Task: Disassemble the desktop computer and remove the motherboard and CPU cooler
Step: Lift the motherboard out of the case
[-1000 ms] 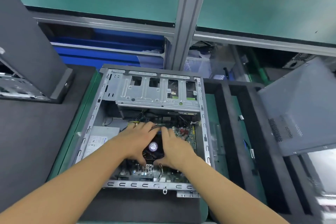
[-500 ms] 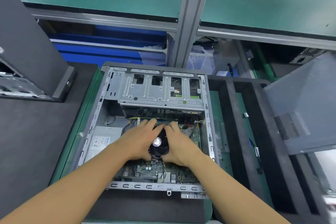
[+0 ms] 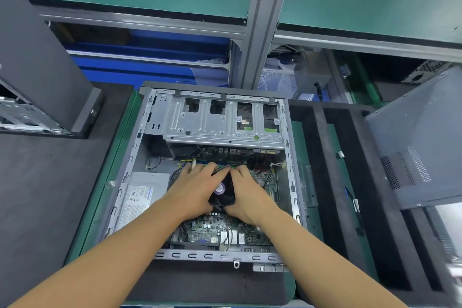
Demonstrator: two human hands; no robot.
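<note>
- Black CPU cooler sits on the motherboard inside the open case at the desk's near edge.
- Left grip and right grip both clamp around its sides.

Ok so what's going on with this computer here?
A person is working inside an open desktop case that lies on its side. The left hand and right hand grip the black CPU cooler from either side. The cooler sits over the green motherboard, next to the power supply. Neither cooler nor motherboard is out of the case yet.
</note>
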